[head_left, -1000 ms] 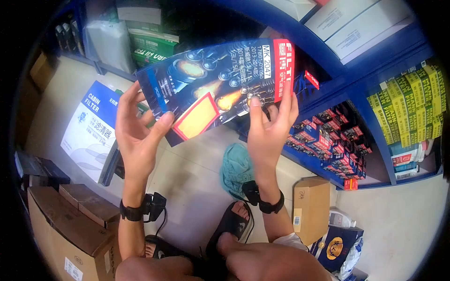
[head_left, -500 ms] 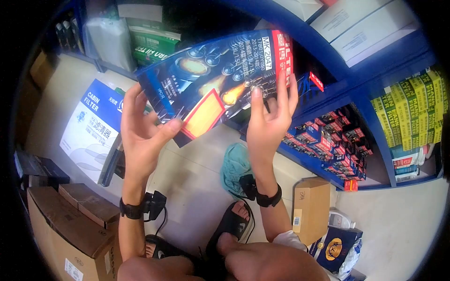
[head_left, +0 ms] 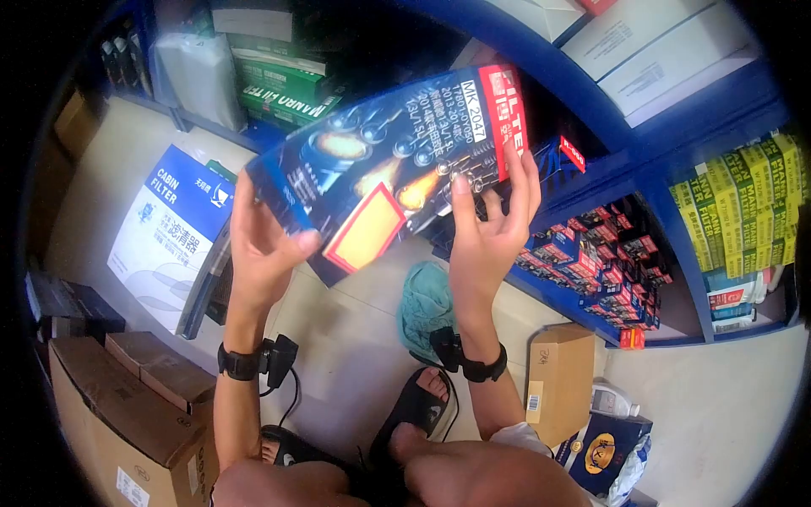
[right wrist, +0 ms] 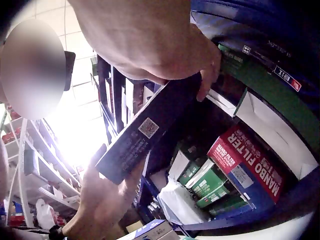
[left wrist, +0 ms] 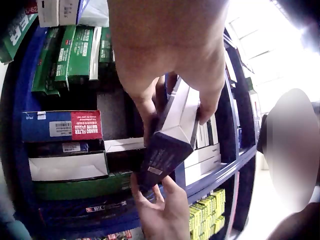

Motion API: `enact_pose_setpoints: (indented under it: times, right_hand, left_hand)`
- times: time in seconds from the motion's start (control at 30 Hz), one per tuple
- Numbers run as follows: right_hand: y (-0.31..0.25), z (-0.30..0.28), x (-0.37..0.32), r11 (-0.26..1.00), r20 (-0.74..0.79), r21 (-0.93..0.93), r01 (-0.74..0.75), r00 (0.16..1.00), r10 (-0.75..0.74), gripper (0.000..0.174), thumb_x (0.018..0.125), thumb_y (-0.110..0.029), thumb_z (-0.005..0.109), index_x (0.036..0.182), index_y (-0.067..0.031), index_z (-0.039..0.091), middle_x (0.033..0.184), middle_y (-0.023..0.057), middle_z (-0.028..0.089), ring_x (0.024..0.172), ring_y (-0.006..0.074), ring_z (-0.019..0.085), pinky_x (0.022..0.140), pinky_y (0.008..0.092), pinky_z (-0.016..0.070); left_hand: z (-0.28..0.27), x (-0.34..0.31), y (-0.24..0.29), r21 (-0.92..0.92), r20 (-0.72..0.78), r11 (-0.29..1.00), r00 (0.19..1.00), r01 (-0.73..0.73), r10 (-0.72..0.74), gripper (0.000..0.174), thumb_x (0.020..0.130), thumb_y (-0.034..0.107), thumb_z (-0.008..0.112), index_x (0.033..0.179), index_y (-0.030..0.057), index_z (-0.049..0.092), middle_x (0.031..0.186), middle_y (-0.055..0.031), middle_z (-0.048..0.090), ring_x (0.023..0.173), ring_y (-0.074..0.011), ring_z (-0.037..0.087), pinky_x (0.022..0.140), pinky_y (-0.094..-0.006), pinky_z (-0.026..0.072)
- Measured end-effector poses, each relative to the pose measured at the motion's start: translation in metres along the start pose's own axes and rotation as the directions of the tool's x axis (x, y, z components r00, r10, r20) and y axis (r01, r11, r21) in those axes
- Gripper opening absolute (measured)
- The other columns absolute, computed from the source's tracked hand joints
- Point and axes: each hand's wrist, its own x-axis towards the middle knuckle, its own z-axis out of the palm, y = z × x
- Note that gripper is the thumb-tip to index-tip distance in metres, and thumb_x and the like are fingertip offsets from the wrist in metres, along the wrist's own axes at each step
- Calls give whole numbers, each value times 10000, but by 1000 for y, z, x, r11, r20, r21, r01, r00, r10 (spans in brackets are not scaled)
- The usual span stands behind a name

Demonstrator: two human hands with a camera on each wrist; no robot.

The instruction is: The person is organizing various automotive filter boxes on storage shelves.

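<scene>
Both hands hold a dark blue filter box [head_left: 372,169] with a red end strip, the label MK 2047 and a picture of a yellow filter panel. It is raised in front of the shelves, tilted, printed face toward the head camera. My left hand [head_left: 266,258] grips its left end, thumb on the lower front corner and fingers behind. On the right, my right hand [head_left: 490,232] holds the lower edge near the red strip, thumb across the front. In the left wrist view the box [left wrist: 167,150] shows a white side and a dark end; the right wrist view shows a dark side with a square code.
Blue shelving [head_left: 625,148] holds small red-and-blue boxes [head_left: 591,270], yellow-and-black boxes [head_left: 743,203] and green boxes [head_left: 283,89]. A white-and-blue cabin filter box [head_left: 173,241] stands at left. Cardboard boxes [head_left: 127,406] sit nearby; a teal cloth bag [head_left: 425,308] lies on the floor.
The box's left end has dropped a little, and my left hand has shifted slightly right and down with it. My right hand keeps nearly the same place and hold.
</scene>
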Motion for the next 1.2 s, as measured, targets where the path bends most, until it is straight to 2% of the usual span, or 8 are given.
enact_pose_setpoints:
  times: [0.17,0.27,0.5,0.6,0.7,0.77,0.93,1.2]
  right_hand:
    - [-7,-8,-19,976,5,-187,-108,994,111,677,973,-65,789,1589,-10,512,1656,200,326,1283,296,625,907,323,636]
    - [-9,-19,-32,832,209,-535,148,977,-39,651,975,-169,807,1565,-39,563,1554,250,470,1140,333,685,789,350,579]
    - [-23,-7,-49,856,273,-503,116,962,30,684,942,-191,857,1546,-40,574,1511,219,510,969,264,686,765,360,571]
    - [-21,-4,-55,844,316,-528,99,945,87,705,925,-206,878,1534,-14,577,1325,175,653,898,226,678,764,348,566]
    - [-22,-2,-62,830,348,-545,116,932,98,703,938,-222,870,1526,22,572,1078,112,761,822,197,692,739,336,567]
    - [-22,1,-65,883,406,-459,-98,861,307,695,971,-255,842,1525,50,553,976,123,798,711,222,726,690,344,565]
    - [-5,0,-58,729,310,-592,-345,737,601,527,1025,-560,697,964,-54,831,675,95,760,652,263,770,668,396,575]
    - [65,-10,-79,534,280,-798,-279,613,739,483,861,-537,811,860,-55,843,697,161,764,716,347,792,711,438,619]
  left_hand:
    - [-14,-24,-8,155,-31,987,998,-43,48,925,808,48,909,1578,-9,399,1445,-141,580,1344,-254,599,1181,-419,486]
    - [-14,-43,2,198,-47,979,997,-54,64,916,775,48,945,1527,-1,423,1436,-135,582,1327,-250,604,1150,-411,513]
    - [-27,-79,26,254,-85,965,992,-67,92,825,775,-29,939,1443,17,455,1397,-140,611,1343,-258,614,1134,-409,542]
    - [-48,-91,26,542,73,828,990,-143,123,923,785,10,947,1546,-10,425,1431,-144,579,1361,-280,575,1168,-427,494]
    - [-44,-108,17,545,135,804,971,-240,198,765,837,-66,855,1479,-12,442,1389,-174,614,1304,-270,650,1084,-431,568]
    - [-51,-128,-1,613,179,733,956,-293,233,760,844,-47,859,1484,-14,450,1413,-205,625,1303,-297,666,1079,-436,571]
    - [-68,-164,-39,653,397,639,902,-406,168,816,849,-27,849,1542,59,427,1520,-359,572,1407,-471,621,1144,-517,518]
    - [-59,-221,-107,682,370,651,925,-334,87,814,855,-52,843,1530,50,401,1537,-286,503,1411,-512,592,1063,-525,614]
